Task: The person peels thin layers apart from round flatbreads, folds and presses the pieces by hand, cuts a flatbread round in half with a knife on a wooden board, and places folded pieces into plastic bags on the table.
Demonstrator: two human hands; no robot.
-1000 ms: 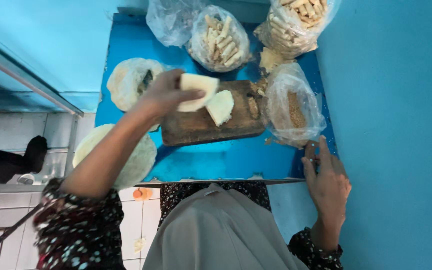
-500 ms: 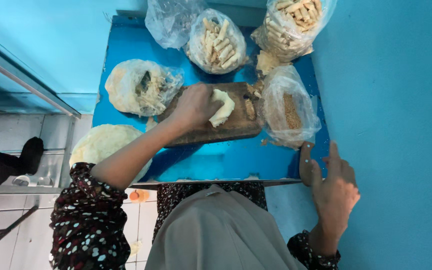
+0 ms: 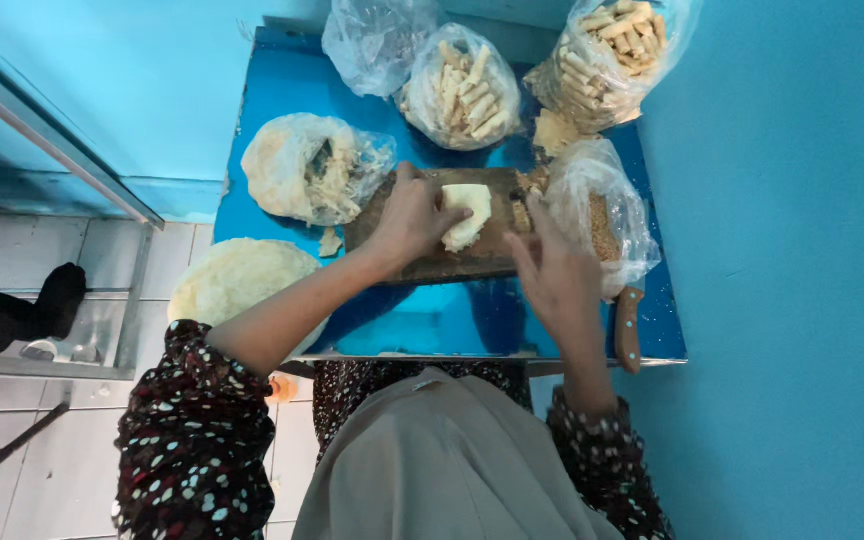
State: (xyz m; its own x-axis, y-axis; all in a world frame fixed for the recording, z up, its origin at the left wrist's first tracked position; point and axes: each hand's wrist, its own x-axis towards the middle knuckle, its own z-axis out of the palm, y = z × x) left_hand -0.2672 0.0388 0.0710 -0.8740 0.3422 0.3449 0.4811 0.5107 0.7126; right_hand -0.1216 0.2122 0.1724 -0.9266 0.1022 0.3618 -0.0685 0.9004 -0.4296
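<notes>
On the board (image 3: 432,262), left fingers (image 3: 422,205) press the dough sheet (image 3: 465,212); bags (image 3: 460,88) hold rolls.

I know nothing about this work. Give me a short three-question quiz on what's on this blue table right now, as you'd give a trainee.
1. True or false: the left hand rests on the pale folded wrapper on the wooden board.
2. Where does the wooden-handled knife lie? A) on the board B) at the table's right edge C) inside a bag
3. Fill in: the two far bags of rolled sticks are clear ____.

Key: 1 true; 2 B; 3 plastic.
</notes>
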